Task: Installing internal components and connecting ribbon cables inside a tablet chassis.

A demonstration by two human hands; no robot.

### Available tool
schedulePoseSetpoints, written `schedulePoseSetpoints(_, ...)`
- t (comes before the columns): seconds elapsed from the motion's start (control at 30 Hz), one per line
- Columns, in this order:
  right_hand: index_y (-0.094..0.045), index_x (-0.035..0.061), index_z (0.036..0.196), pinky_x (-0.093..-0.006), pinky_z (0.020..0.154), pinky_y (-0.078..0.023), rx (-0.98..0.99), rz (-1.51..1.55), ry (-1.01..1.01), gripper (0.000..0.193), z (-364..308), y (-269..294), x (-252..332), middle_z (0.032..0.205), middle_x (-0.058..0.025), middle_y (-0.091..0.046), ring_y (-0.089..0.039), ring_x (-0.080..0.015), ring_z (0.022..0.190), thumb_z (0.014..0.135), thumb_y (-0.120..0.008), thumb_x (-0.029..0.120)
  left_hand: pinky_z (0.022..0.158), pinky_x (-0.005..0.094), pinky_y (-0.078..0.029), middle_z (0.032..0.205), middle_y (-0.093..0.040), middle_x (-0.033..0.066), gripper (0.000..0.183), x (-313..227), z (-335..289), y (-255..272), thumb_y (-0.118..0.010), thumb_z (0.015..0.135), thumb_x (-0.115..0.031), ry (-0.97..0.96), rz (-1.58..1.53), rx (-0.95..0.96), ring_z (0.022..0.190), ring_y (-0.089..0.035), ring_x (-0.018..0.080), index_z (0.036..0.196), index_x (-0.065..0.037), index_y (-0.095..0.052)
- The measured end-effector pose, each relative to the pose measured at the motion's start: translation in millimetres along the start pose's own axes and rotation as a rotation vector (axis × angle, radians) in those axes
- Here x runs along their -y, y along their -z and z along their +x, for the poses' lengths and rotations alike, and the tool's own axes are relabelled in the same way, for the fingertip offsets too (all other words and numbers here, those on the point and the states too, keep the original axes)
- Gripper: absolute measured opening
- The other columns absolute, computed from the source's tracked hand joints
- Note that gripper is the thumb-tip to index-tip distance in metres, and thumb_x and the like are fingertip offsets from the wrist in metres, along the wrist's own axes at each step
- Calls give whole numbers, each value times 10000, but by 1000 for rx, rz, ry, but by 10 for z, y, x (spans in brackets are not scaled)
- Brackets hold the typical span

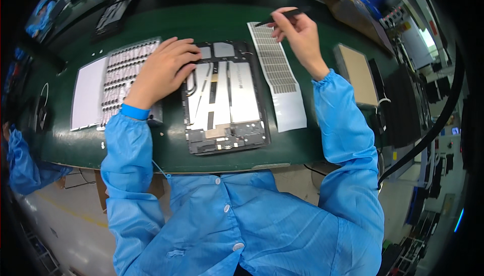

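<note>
An opened tablet (242,87) lies before me, its silver battery cells, dark ribbon cables and circuit board exposed. My left hand (169,67) rests over its upper left corner, fingers stretched out and thumb apart, nothing visibly held. A pair of black tweezers (292,13) is pinched in my right hand (300,37). The tips reach the top end of a white sticker sheet (290,110) with rows of small greyish labels, right of the tablet. Partly under my left forearm sits a tray (132,54) with rows of small black-ended parts.
A white sheet (88,94) lies left of the parts tray. Another dark device (115,15) lies at the far left. A tan-topped box (357,74) stands on the right of the green table (227,162). People in blue sleeves (30,162) are at the left.
</note>
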State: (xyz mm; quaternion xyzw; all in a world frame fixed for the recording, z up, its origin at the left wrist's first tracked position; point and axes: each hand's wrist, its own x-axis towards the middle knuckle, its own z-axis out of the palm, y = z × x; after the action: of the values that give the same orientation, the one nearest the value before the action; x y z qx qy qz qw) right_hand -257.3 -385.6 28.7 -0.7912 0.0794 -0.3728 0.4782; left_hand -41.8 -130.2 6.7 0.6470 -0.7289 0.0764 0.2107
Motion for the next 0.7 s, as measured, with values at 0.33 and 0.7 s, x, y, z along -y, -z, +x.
schedulePoseSetpoints(0.33, -627, -22, 1064, -229, 542, -489, -117, 149, -449, 209, -1320, 771, -307, 819, -119, -685, -614, -108, 615, 989, -630, 174, 1166, 482, -312, 1440, -483, 225, 354, -1177, 656, -668, -538, 998, -329, -354, -213, 120, 1348, -439, 400, 1275, -145, -659)
schedulePoseSetpoints(0.7, -627, -6, 1079, -208, 550, -469, -20, 108, -545, 214, -1323, 814, -304, 840, -89, -703, -595, -80, 636, 973, -656, 178, 1178, 479, -287, 1429, -485, 243, 381, -1336, 751, -783, -510, 1005, -367, -238, -174, 300, 1347, -446, 373, 1308, -190, -656)
